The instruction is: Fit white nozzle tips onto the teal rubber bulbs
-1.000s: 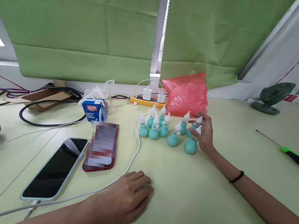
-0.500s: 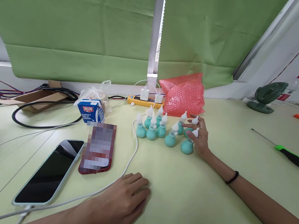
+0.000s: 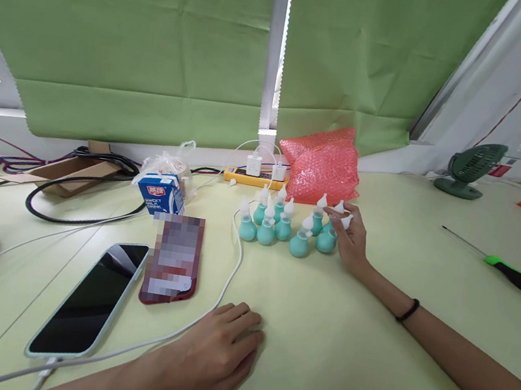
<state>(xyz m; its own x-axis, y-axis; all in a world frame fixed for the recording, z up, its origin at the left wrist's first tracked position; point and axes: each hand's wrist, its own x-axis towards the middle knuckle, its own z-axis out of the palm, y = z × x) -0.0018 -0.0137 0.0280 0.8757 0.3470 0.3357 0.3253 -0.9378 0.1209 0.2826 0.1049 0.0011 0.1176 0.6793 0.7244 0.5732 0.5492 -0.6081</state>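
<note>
Several teal nasal aspirators with white pointed nozzles stand upright in a loose cluster, among them a front one (image 3: pixel 298 246). My right hand (image 3: pixel 353 239) reaches in from the right, thumb and fingers closed around the top of the rightmost aspirator (image 3: pixel 326 240), whose white tip shows by the thumb. Another white tip (image 3: pixel 339 206) rises close behind my fingers; part of its bulb is hidden. My left hand (image 3: pixel 221 350) rests on the table in front of the cluster, its fingers loosely curled together, holding nothing, beside a white cable (image 3: pixel 235 269).
Left lie a black-screened phone (image 3: pixel 90 303) and a red-cased phone (image 3: pixel 195 257), near a blue milk carton (image 3: pixel 161 194). Behind the cluster are a yellow power strip (image 3: pixel 238 176) and pink bubble wrap (image 3: pixel 326 172). A screwdriver (image 3: pixel 519 278) and green fan (image 3: pixel 475 166) are at right.
My right hand has moved the rightmost aspirator back, closer to the others. My left hand stays in place, and the view has shifted slightly.
</note>
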